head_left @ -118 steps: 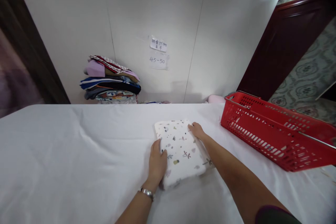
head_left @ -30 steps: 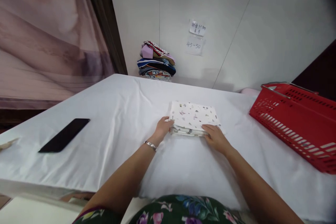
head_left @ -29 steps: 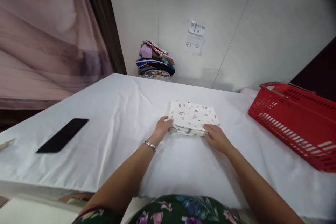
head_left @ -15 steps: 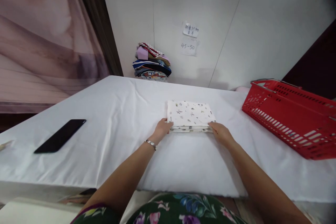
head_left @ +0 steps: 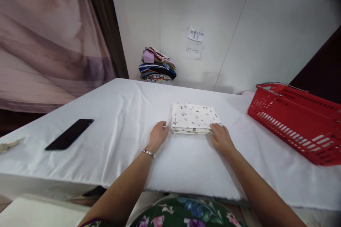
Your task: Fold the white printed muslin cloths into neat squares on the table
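A folded white cloth (head_left: pixel 195 116) with a small leaf print lies in layers on the white-covered table (head_left: pixel 133 120). My left hand (head_left: pixel 159 134) is just left of its near corner, apart from it, with the fingers loosely curved and nothing in them. At the near right corner my right hand (head_left: pixel 221 137) rests its fingertips on the cloth's top edge, the fingers lying fairly flat. Whether the right thumb is under the fold is hidden.
A black phone (head_left: pixel 69 134) lies at the left of the table, with a small beige scrap (head_left: pixel 10 145) beyond it. On the right stands a red plastic basket (head_left: pixel 298 120). Folded fabrics (head_left: pixel 157 65) are piled at the back by the wall, under paper signs (head_left: pixel 194 50).
My left hand has let go of the cloth's left corner and moved slightly left. My right hand's fingers have shifted onto the top at the right corner. The cloth stays folded.
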`<state>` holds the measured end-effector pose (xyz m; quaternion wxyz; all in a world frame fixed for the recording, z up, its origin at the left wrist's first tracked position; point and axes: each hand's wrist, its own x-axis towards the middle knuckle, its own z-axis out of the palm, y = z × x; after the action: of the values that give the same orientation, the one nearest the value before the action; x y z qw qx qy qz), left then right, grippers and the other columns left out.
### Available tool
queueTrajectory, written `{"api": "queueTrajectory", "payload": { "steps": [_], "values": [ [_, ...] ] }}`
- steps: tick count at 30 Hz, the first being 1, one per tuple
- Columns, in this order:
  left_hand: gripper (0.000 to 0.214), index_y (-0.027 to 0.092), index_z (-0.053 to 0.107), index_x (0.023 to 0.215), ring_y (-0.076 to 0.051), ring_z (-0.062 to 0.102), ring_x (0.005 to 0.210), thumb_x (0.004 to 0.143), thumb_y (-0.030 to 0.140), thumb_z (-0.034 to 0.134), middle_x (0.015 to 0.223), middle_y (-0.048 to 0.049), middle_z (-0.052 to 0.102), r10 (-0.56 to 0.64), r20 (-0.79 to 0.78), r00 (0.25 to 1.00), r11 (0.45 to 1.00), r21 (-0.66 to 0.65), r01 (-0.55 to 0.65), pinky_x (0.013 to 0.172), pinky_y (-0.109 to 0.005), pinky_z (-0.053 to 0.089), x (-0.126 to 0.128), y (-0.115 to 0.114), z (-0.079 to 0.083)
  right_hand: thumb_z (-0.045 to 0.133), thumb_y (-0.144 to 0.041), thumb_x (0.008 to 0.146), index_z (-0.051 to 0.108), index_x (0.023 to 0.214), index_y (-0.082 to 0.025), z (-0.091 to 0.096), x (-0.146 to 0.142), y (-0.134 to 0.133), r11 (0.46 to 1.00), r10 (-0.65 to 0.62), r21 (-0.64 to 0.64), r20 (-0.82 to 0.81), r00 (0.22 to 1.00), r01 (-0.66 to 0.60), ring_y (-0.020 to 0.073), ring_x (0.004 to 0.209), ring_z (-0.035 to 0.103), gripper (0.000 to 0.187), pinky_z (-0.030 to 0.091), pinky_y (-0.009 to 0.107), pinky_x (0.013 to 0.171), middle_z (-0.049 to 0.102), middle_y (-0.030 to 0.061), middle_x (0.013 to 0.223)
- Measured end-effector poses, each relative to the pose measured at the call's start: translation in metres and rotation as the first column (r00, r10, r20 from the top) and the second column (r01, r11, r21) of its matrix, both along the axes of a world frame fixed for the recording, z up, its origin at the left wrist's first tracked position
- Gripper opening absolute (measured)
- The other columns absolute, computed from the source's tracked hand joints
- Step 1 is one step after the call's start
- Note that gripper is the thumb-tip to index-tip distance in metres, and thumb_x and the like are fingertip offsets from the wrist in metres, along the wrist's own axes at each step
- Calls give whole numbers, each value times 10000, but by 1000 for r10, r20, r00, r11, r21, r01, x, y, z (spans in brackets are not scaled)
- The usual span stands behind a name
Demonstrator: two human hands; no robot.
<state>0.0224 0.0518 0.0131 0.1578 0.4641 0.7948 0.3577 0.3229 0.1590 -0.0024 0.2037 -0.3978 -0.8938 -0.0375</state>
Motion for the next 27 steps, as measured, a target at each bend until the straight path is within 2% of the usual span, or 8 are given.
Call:
{"api": "queueTrajectory", "payload": {
  "steps": [4,7,10,14,19,22,24,27],
  "values": [
    [266,187,592,981,-242,489,1061,740,289,541,1068,-84,611,-133,-304,943,991,-61,120,862,-331,360,14,-6,2,429,-186,772,391,1339,-177,14,-35,-12,990,140,-49,103,985,-135,250,1277,340,569,161,484,1072,452,97,1358],
    [228,191,582,906,-245,496,1020,741,345,552,982,-72,620,-169,-352,921,985,-88,147,833,-337,356,25,-5,1,420,-160,765,369,1351,-180,18,-60,-16,976,213,-71,107,971,-207,237,1253,359,589,223,452,1046,454,93,1351],
    [191,180,564,894,-241,510,978,763,315,529,933,-81,617,-139,-375,917,990,-68,122,802,-330,352,29,-1,-2,401,-125,784,407,1327,-162,14,-75,-15,976,213,-66,74,974,-208,228,1215,398,544,292,405,1002,480,102,1322],
    [102,176,540,849,-221,535,888,768,214,491,855,-75,613,-119,-375,919,993,-60,104,756,-314,357,27,5,-3,385,-137,836,455,1293,-171,0,-76,-12,982,183,-47,31,983,-182,231,1215,411,463,302,410,997,499,93,1314],
    [99,185,510,842,-194,544,831,745,170,494,795,-38,599,-65,-398,915,998,-2,70,766,-301,356,25,5,2,340,-163,893,521,1228,-196,-13,-68,-8,979,200,-31,-24,979,-201,215,1199,449,382,317,428,1000,546,70,1275],
    [80,182,511,818,-194,555,806,740,168,497,761,-37,598,-90,-400,912,995,-73,66,753,-301,356,22,3,2,346,-168,895,535,1208,-205,-15,-66,-7,977,210,-22,-34,977,-211,213,1199,455,367,324,433,1001,550,60,1272],
    [135,176,518,880,-192,562,796,749,166,484,761,-34,604,-95,-374,923,993,-106,60,755,-304,358,21,1,2,354,-173,892,532,1210,-201,-16,-66,-7,977,213,-21,-30,977,-213,216,1203,450,365,324,434,1004,545,59,1279],
    [378,174,458,1131,-196,561,838,754,152,467,817,-29,615,-101,-391,915,994,-85,74,768,-311,357,21,-1,1,362,-174,885,523,1222,-204,-15,-66,-9,976,216,-19,-25,976,-216,219,1213,439,374,318,435,1012,534,55,1291]
  ]
}}
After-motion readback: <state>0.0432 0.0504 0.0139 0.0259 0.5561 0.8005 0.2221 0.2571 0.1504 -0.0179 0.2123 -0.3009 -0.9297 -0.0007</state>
